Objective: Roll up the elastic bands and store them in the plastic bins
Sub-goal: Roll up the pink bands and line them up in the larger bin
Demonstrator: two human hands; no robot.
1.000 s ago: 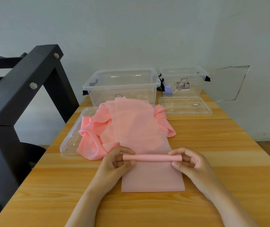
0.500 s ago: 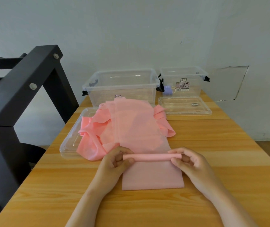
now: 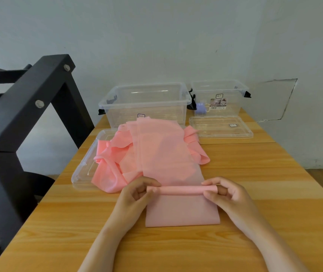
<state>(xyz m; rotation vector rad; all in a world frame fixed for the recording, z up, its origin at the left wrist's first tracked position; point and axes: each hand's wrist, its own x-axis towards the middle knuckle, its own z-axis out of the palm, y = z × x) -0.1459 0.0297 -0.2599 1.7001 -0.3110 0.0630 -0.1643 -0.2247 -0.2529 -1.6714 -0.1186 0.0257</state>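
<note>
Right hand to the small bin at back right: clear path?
Probably yes. Only the flat lid lies between the right hand and the small bin, whose top is open. The hand is busy pinching the band roll, though.

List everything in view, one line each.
Pink band: 1, pink, mid-table, partly rolled.
Band pile: count unclear, pink, partly on left lid.
Bins: 2, clear, far end: large bin, small bin.
Lids: 2, clear: left lid under pile, right lid before small bin.
Lilac item: 1, lilac, by small bin.
Table: 1, wooden, foreground.
Frame: 1, black, left.
Left hand grip: 1, bare, pinching roll's left end.
Right hand grip: 1, bare, pinching roll's right end.
</note>
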